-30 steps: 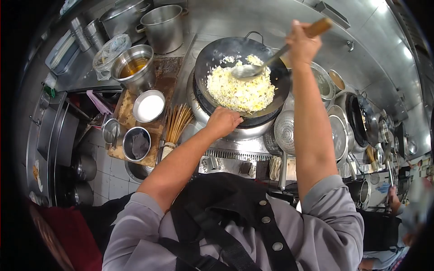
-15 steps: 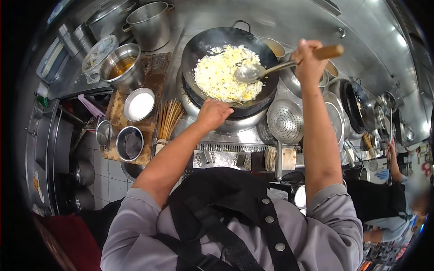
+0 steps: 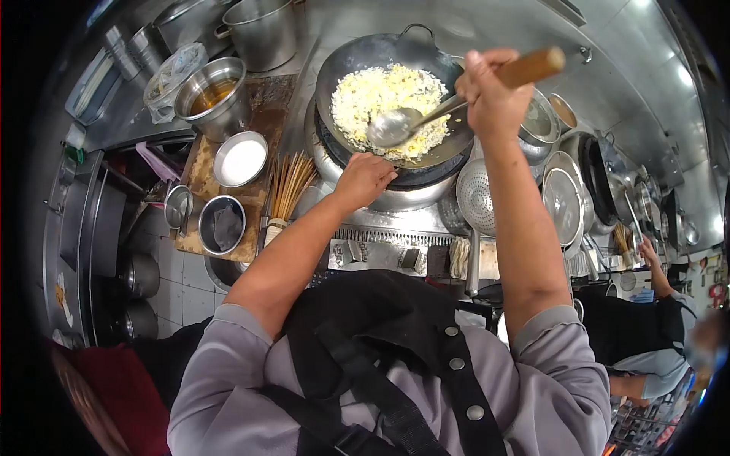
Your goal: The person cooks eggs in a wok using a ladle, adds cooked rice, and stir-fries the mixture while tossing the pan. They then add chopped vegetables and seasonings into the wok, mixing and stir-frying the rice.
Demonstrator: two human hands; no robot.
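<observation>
My left hand (image 3: pixel 365 181) is closed on the near rim of a dark wok (image 3: pixel 340 55), fingers curled over the edge. White rice mixed with yellow egg bits (image 3: pixel 384 95) lies spread over the wok's bottom. My right hand (image 3: pixel 496 95) wraps round the wooden-ended handle of a steel ladle (image 3: pixel 393 128). The ladle's bowl is in the rice near the wok's near side. Under the wok, the burner ring (image 3: pixel 426 176) shows along the near right, and the wok sits tilted on it.
Left stand a pot with amber liquid (image 3: pixel 242 76), a bowl of white grains or powder (image 3: pixel 242 159) and bamboo sticks (image 3: pixel 289 186). A perforated strainer (image 3: pixel 477 199) lies right of the burner. Farther right, a co-worker (image 3: pixel 639 327) stands by more woks.
The wok has shifted away from me and tilted, baring more of the burner ring. The ladle's bowl has moved left and nearer through the rice, with my right hand also going left.
</observation>
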